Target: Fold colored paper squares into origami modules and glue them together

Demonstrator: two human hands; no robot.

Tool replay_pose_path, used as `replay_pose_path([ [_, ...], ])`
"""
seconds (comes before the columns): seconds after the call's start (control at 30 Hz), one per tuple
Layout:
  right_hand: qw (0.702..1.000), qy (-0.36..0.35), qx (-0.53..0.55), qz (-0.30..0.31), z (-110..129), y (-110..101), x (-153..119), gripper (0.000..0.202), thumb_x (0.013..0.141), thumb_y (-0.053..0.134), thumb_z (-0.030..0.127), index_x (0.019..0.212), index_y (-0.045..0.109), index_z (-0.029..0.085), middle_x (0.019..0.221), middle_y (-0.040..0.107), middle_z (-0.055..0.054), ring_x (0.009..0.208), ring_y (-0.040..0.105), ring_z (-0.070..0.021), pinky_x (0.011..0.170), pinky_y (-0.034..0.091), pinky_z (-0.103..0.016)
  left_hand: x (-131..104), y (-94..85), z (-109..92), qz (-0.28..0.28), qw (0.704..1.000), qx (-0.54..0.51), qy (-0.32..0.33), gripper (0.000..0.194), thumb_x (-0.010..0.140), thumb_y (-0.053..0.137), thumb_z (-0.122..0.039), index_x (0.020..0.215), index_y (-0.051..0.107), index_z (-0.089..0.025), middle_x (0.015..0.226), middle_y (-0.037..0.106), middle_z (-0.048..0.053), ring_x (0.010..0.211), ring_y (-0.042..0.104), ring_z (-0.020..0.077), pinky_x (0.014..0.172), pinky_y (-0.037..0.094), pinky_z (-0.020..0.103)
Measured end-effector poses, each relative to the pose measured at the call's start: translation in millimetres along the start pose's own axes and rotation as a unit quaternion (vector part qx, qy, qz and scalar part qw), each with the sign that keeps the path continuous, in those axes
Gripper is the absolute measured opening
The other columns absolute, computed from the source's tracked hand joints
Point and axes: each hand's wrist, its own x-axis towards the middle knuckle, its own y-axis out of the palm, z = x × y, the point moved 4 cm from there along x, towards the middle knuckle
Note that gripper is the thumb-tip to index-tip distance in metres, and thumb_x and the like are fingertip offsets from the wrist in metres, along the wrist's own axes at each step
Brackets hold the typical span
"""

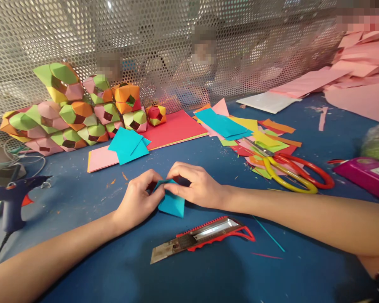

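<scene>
A small piece of blue paper (173, 204) is pinched at its upper edge between both hands, over the blue tabletop. My left hand (140, 195) grips its left side with thumb and fingers together. On the upper right, my right hand (196, 185) closes on the same paper, its thumb close to the left one. Just below lies a box cutter (202, 235) with red edges, its blade out and pointing left. Several more blue paper squares (129, 145) rest beyond my left hand, on top of pink paper (102, 159).
Folded paper balls (78, 115) are stacked at the back left by a perforated metal screen (164, 42). A glue gun (14, 202) stands at left. Scissors (290, 172) lie on paper scraps (271, 139) at right, near a magenta object (363, 174). Pink sheets (363, 71) pile up behind.
</scene>
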Motion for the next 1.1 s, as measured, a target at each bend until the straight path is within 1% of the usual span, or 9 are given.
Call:
replay_pose_path([
  [0.07, 1.0, 0.02, -0.011, -0.008, -2.9, 0.2, 0.3, 0.02, 0.087, 0.053, 0.03, 0.07, 0.053, 0.018, 0.067, 0.056, -0.001, 0.063, 0.051, -0.0116, 0.063, 0.042, -0.026, -0.1, -0.8, 1.4, -0.009, 1.0, -0.002, -0.007, 0.008, 0.082, 0.049, -0.018, 0.076, 0.054, -0.016, 0.066, 0.05, -0.002, 0.059, 0.043, 0.009, 0.056, 0.037, 0.022],
  [0.13, 1.0, 0.024, -0.01, -0.009, -4.1, 0.4, 0.7, 0.023, 0.087, 0.053, 0.028, 0.066, 0.053, 0.018, 0.064, 0.057, 0.0, 0.061, 0.051, -0.011, 0.062, 0.041, -0.026, -0.1, -0.3, 2.3, -0.006, 1.0, -0.004, -0.01, 0.008, 0.082, 0.049, -0.018, 0.076, 0.054, -0.016, 0.066, 0.05, -0.002, 0.059, 0.043, 0.0089, 0.055, 0.036, 0.022],
  [0.27, 0.998, 0.061, 0.018, 0.002, -7.3, 0.2, 2.1, 0.019, 0.084, 0.057, 0.031, 0.071, 0.058, 0.017, 0.066, 0.059, -0.001, 0.061, 0.052, -0.0108, 0.06, 0.041, -0.025, -0.3, -1.5, 2.5, -0.024, 1.0, -0.009, -0.007, 0.008, 0.082, 0.05, -0.018, 0.075, 0.054, -0.016, 0.066, 0.051, -0.002, 0.058, 0.044, 0.0085, 0.054, 0.037, 0.021],
  [0.4, 0.995, 0.092, 0.03, 0.007, -10.0, -0.4, 2.6, 0.024, 0.084, 0.057, 0.03, 0.065, 0.059, 0.017, 0.062, 0.06, 0.0, 0.058, 0.051, -0.0099, 0.058, 0.04, -0.024, -0.9, -2.8, 3.3, -0.04, 0.999, -0.011, -0.005, 0.008, 0.083, 0.051, -0.02, 0.077, 0.055, -0.016, 0.07, 0.054, -0.002, 0.06, 0.046, 0.0084, 0.056, 0.038, 0.021],
  [0.53, 0.991, 0.118, 0.067, 0.018, -12.3, 0.1, 2.3, 0.018, 0.084, 0.057, 0.031, 0.076, 0.065, 0.016, 0.07, 0.063, -0.001, 0.063, 0.054, -0.0109, 0.059, 0.041, -0.023, -1.0, -3.8, 4.2, -0.051, 0.998, -0.026, -0.007, 0.009, 0.084, 0.05, -0.021, 0.077, 0.054, -0.016, 0.072, 0.055, 0.0, 0.062, 0.048, 0.0092, 0.058, 0.041, 0.022],
  [0.67, 0.992, 0.106, 0.066, 0.015, -10.6, -0.8, 2.9, 0.024, 0.086, 0.053, 0.03, 0.07, 0.064, 0.016, 0.066, 0.062, -0.001, 0.06, 0.052, -0.0106, 0.061, 0.041, -0.024, -1.0, -5.4, 3.7, -0.067, 0.997, -0.038, -0.006, 0.01, 0.084, 0.051, -0.021, 0.076, 0.053, -0.016, 0.073, 0.056, 0.0, 0.064, 0.049, 0.0097, 0.058, 0.041, 0.022],
  [0.8, 0.991, 0.102, 0.084, 0.018, -9.3, -0.7, 3.2, 0.024, 0.087, 0.052, 0.031, 0.074, 0.064, 0.015, 0.069, 0.06, -0.001, 0.063, 0.052, -0.0108, 0.06, 0.04, -0.023, -1.0, -7.1, 3.2, -0.087, 0.995, -0.05, -0.004, 0.008, 0.084, 0.052, -0.02, 0.077, 0.053, -0.016, 0.074, 0.056, 0.0, 0.064, 0.049, 0.0091, 0.058, 0.042, 0.022],
  [0.93, 0.995, 0.079, 0.059, 0.017, -8.4, -1.0, 2.6, 0.031, 0.09, 0.047, 0.029, 0.065, 0.059, 0.014, 0.062, 0.051, 0.0, 0.059, 0.045, -0.0093, 0.059, 0.037, -0.023, -0.7, -8.1, 3.7, -0.104, 0.993, -0.055, -0.005, 0.006, 0.083, 0.053, -0.019, 0.078, 0.053, -0.016, 0.073, 0.056, 0.0, 0.064, 0.048, 0.0085, 0.057, 0.041, 0.021],
  [1.1, 0.995, 0.074, 0.063, 0.021, -9.7, -0.3, 2.4, 0.033, 0.09, 0.047, 0.029, 0.062, 0.056, 0.015, 0.062, 0.05, 0.0, 0.058, 0.043, -0.009, 0.057, 0.036, -0.023, 0.0, -8.5, 6.5, -0.109, 0.992, -0.068, -0.01, 0.005, 0.083, 0.053, -0.019, 0.079, 0.054, -0.016, 0.075, 0.056, 0.0, 0.064, 0.049, 0.0088, 0.056, 0.042, 0.021],
])
